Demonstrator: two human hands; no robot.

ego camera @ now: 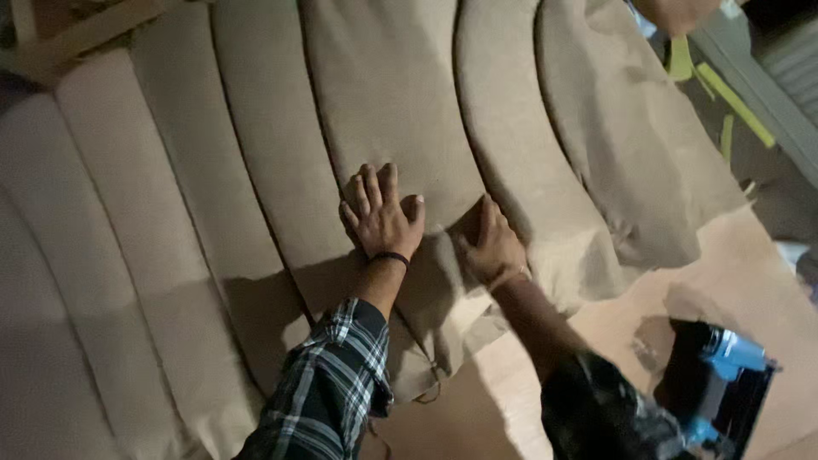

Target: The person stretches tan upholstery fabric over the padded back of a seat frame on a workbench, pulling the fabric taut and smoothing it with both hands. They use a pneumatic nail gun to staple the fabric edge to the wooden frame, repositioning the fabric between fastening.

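Note:
A beige upholstered piece with several padded, curved channels fills most of the view. My left hand lies flat on one padded channel, fingers spread, a dark band on its wrist and a plaid sleeve below. Just to its right, my right hand presses into the seam between two channels, its fingers curled against the fabric. Whether it pinches the cloth I cannot tell. The fabric's loose lower edge hangs over a bare wooden board.
A black and blue power tool lies on the board at the lower right. Yellow-green strips lie at the upper right beside a grey surface. A wooden frame piece shows at the top left.

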